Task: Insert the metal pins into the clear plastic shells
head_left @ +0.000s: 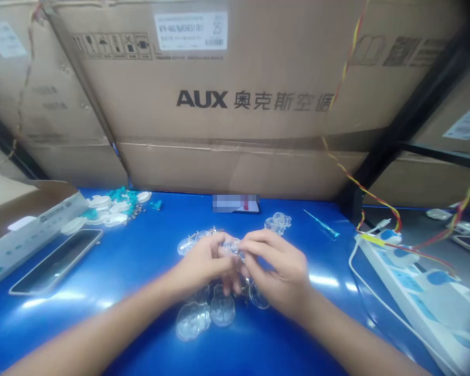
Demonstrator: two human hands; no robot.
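Note:
Both my left hand [206, 263] and my right hand [276, 266] are raised a little above the blue tabletop [141, 266], with their fingers meeting at the middle. Between them they pinch a small clear plastic charm [232, 247], which is partly hidden by my fingers. Several similar clear plastic charms [193, 319] lie under and just in front of my hands, some with small metal rings. Another small cluster of them [277, 223] sits beyond my right hand.
A thin blue-handled screwdriver [321, 224] lies at the far right of the table. To the left are a dark phone [57, 261] and a heap of white and teal parts [112, 209]. A white power strip [419, 292] with wires lies on the right. Cardboard boxes [203, 94] stand behind.

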